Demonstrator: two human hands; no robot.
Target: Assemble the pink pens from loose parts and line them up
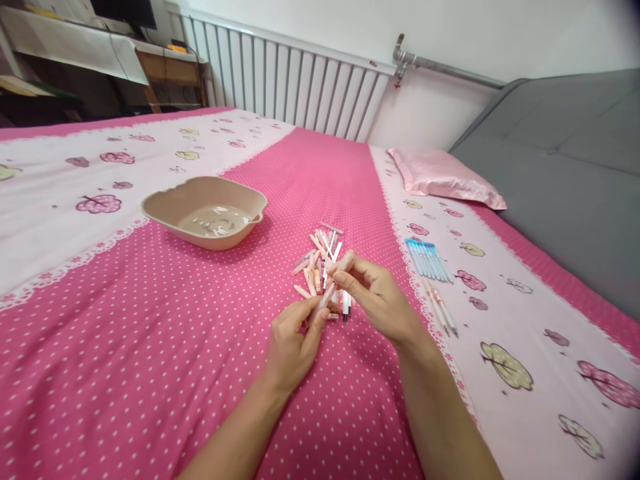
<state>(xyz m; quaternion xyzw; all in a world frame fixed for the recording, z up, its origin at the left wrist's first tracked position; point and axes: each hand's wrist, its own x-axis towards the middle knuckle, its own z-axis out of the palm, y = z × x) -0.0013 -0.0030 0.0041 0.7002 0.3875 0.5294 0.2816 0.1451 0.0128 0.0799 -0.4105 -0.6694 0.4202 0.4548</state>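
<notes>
Two bare hands meet over a pink dotted bedspread (210, 353), right above a loose heap of pens (313, 273). From where I stand, the left hand (293, 338) has its thumb and forefinger pinched around a slim, pale pen barrel (326, 300), which slants up toward the other hand. The right hand (376, 291) pinches a light pinkish piece (345, 262) between thumb and fingers, close by the barrel's upper end; whether the two parts touch, I can't tell. Beneath and just beyond the fingers, the heap spreads out in pinks, whites and oranges, its pens lying at all angles, some hidden by the hands. Over to the left sits a beige basin (203, 238) with small white bits (220, 231) scattered on its bottom. On the right, a row of blue-topped pens (430, 260) lies side by side on the pale printed strip, and a few white pens (440, 308) lie just below them, nearer the person. Farther back, a pink pillow (445, 175) rests near the grey headboard (560, 133), and a white radiator (290, 77) lines the wall.
</notes>
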